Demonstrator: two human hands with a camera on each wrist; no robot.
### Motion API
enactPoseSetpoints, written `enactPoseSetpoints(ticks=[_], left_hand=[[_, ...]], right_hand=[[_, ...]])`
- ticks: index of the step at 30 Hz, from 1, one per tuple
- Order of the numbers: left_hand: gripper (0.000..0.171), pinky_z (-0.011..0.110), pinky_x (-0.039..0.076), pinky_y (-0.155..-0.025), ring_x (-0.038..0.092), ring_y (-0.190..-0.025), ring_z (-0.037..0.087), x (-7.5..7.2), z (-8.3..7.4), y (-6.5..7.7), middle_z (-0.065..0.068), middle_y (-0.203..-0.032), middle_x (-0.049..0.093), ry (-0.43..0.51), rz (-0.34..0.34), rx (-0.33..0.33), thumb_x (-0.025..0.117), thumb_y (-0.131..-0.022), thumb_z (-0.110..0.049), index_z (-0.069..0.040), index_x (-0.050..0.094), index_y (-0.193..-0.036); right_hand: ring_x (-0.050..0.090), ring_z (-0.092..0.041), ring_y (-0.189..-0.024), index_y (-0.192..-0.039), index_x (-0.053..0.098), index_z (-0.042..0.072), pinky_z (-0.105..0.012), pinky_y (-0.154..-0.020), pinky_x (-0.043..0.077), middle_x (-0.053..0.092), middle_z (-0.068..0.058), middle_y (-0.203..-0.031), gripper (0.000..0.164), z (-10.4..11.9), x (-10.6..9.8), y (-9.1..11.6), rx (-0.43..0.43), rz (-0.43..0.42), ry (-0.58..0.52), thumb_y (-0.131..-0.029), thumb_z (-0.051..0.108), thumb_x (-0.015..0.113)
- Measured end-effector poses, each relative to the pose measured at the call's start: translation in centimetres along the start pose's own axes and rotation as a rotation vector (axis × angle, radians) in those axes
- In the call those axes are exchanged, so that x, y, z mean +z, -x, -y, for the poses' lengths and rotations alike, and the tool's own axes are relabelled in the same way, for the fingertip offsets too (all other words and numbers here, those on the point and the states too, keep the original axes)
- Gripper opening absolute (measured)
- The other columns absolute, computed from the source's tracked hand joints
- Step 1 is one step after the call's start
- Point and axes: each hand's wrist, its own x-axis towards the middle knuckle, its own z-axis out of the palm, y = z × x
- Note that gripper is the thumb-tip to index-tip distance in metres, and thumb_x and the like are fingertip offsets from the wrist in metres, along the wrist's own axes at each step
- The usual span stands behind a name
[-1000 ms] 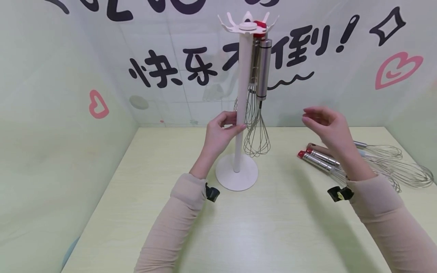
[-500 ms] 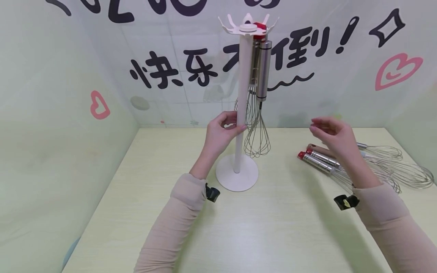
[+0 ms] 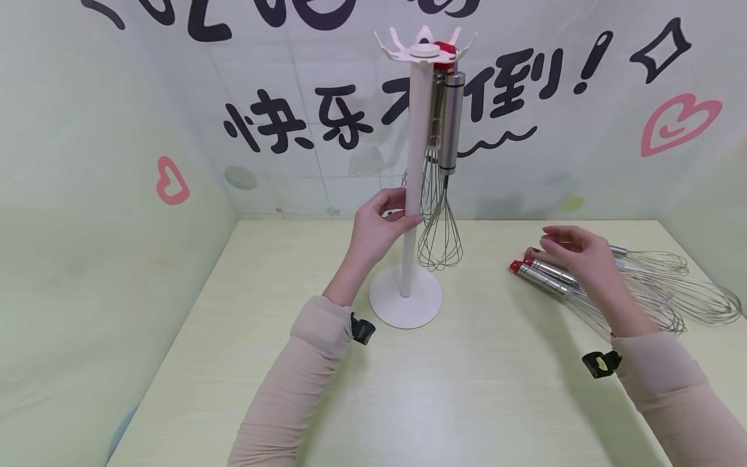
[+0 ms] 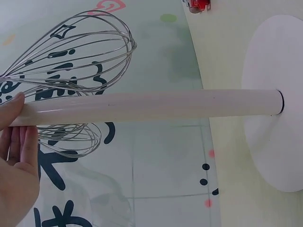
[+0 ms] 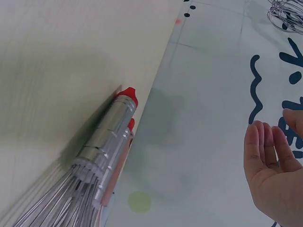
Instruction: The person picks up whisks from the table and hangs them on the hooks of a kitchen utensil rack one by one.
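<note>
My left hand point(image 3: 380, 227) grips the upright white pole point(image 3: 415, 143) of a hook stand, thumb on one side and fingers on the other. The same pole point(image 4: 151, 105) runs across the left wrist view. Steel whisks point(image 3: 452, 123) hang by their handles from the stand's pronged top point(image 3: 425, 52), partly behind the pole. My right hand point(image 3: 586, 259) holds nothing and hovers over the handle ends of several whisks lying on the table. Its fingers are loosely bent in the right wrist view, apart from a red-tipped whisk handle point(image 5: 111, 127).
The stand's round white base point(image 3: 405, 314) rests on the pale table point(image 3: 455, 402). At the right lie red-tipped whisks point(image 3: 543, 280) and a larger balloon whisk point(image 3: 703, 298). A printed cloth point(image 3: 327, 181) closes off the back and sides.
My right hand has moved down and slightly right, closer to the whisks on the table. The left hand stays on the pole, and the hanging whisks keep their place.
</note>
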Motion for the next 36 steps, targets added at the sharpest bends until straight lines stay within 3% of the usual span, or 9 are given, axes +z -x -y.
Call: enactPoseSetpoints(ticks=[5, 18, 20, 22, 24, 27, 31, 33, 36], left_hand=[[0.045, 0.021, 0.055, -0.096, 0.061, -0.112, 0.027, 0.0, -0.1, 0.0, 0.019, -0.118, 0.062, 0.003, 0.012, 0.008, 0.074, -0.080, -0.001, 0.002, 0.057, -0.122], [0.041, 0.022, 0.056, -0.096, 0.060, -0.113, 0.028, -0.2, -1.4, -0.2, 0.020, -0.120, 0.061, 0.068, 0.017, 0.059, 0.069, -0.084, 0.000, 0.004, 0.057, -0.123], [0.040, 0.022, 0.055, -0.096, 0.060, -0.112, 0.027, -0.3, -1.7, -0.3, 0.020, -0.120, 0.061, 0.073, 0.016, 0.072, 0.069, -0.085, -0.001, 0.004, 0.057, -0.122], [0.039, 0.022, 0.056, -0.095, 0.060, -0.111, 0.027, -0.4, -2.0, -0.5, 0.021, -0.120, 0.061, 0.083, 0.016, 0.090, 0.068, -0.086, -0.001, 0.004, 0.057, -0.122], [0.038, 0.023, 0.056, -0.095, 0.061, -0.111, 0.027, -0.5, -2.5, -0.7, 0.021, -0.119, 0.061, 0.090, 0.015, 0.113, 0.068, -0.086, -0.001, 0.004, 0.057, -0.122], [0.038, 0.024, 0.056, -0.095, 0.061, -0.109, 0.026, -0.8, -3.3, -0.9, 0.022, -0.119, 0.061, 0.097, 0.012, 0.139, 0.067, -0.086, -0.001, 0.004, 0.057, -0.122], [0.040, 0.024, 0.056, -0.095, 0.061, -0.109, 0.025, -1.2, -4.3, -1.2, 0.021, -0.122, 0.061, 0.088, 0.010, 0.155, 0.068, -0.086, -0.001, 0.004, 0.056, -0.124], [0.041, 0.024, 0.056, -0.096, 0.061, -0.108, 0.025, -1.4, -4.8, -1.4, 0.020, -0.122, 0.061, 0.081, 0.010, 0.158, 0.068, -0.086, -0.002, 0.004, 0.056, -0.124], [0.042, 0.024, 0.056, -0.096, 0.061, -0.109, 0.024, -1.8, -5.8, -1.6, 0.019, -0.124, 0.061, 0.068, 0.003, 0.165, 0.068, -0.086, -0.002, 0.003, 0.056, -0.125]], right_hand=[[0.048, 0.018, -0.086, -0.135, 0.048, 0.003, -0.001, -0.071, 0.044, 0.052, 0.034, -0.094, 0.056, -1.5, -0.1, 0.1, -0.018, -0.024, 0.148, -0.095, 0.041, 0.056], [0.046, 0.024, -0.078, -0.130, 0.051, -0.005, -0.001, -0.067, 0.044, 0.049, 0.039, -0.085, 0.049, -4.6, -0.2, 0.0, -0.025, -0.021, 0.214, -0.096, 0.028, 0.058], [0.045, 0.024, -0.077, -0.129, 0.052, -0.005, -0.002, -0.067, 0.045, 0.057, 0.029, -0.090, 0.047, -5.0, -0.3, -0.1, -0.019, -0.026, 0.249, -0.096, 0.027, 0.059], [0.043, 0.024, -0.076, -0.127, 0.053, -0.005, -0.002, -0.067, 0.044, 0.068, 0.007, -0.099, 0.044, -5.4, -0.3, -0.2, -0.020, -0.025, 0.279, -0.095, 0.024, 0.059], [0.043, 0.022, -0.076, -0.127, 0.053, -0.006, -0.003, -0.066, 0.045, 0.067, -0.017, -0.110, 0.043, -5.9, -0.4, -0.2, -0.016, -0.020, 0.305, -0.095, 0.022, 0.059], [0.050, 0.011, -0.081, -0.125, 0.053, -0.008, -0.005, -0.065, 0.044, 0.058, -0.033, -0.121, 0.041, -6.4, -0.5, -0.1, -0.007, -0.013, 0.345, -0.096, 0.020, 0.057], [0.063, -0.028, -0.095, -0.123, 0.055, -0.008, -0.014, -0.069, 0.047, 0.059, -0.033, -0.120, 0.040, -7.1, -0.6, -0.1, 0.014, -0.003, 0.383, -0.096, 0.020, 0.057], [0.059, -0.042, -0.106, -0.123, 0.055, -0.008, -0.024, -0.073, 0.052, 0.059, -0.033, -0.120, 0.039, -7.4, -0.6, -0.2, 0.016, 0.002, 0.389, -0.095, 0.020, 0.058], [0.057, -0.046, -0.108, -0.123, 0.056, -0.007, -0.043, -0.080, 0.055, 0.059, -0.033, -0.120, 0.040, -7.8, -0.6, -0.3, 0.012, 0.010, 0.393, -0.094, 0.019, 0.059]])
